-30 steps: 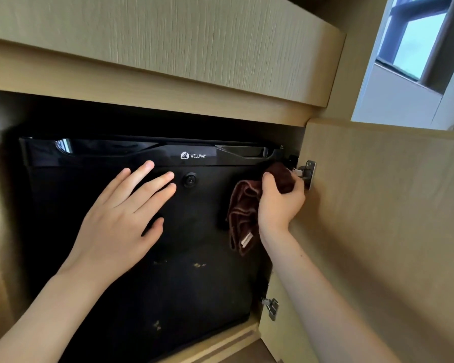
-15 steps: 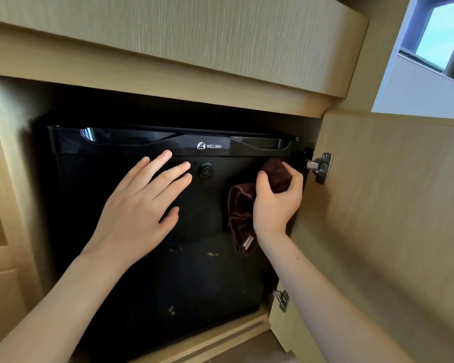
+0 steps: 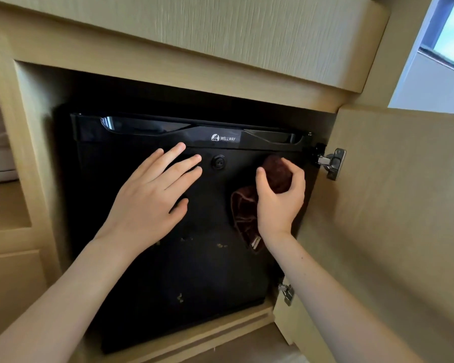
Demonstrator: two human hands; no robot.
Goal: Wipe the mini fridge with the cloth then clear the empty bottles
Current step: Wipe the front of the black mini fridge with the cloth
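Against the fridge [image 3: 147,271] door I kept my left hand [image 3: 147,203] flat, fingers apart — right hand [image 3: 279,203] clamped on the cloth [image 3: 247,221].

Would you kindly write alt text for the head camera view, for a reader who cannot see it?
A person's right hand presses a bunched brown cloth against the upper right of a closed black Wellway mini fridge, while the left hand lies flat on its door. The fridge sits inside a light wooden cabinet whose door stands open at right.

mini fridge [image 3: 194,271]: black, door shut, inside cabinet | cloth [image 3: 247,218]: brown, bunched against door's upper right
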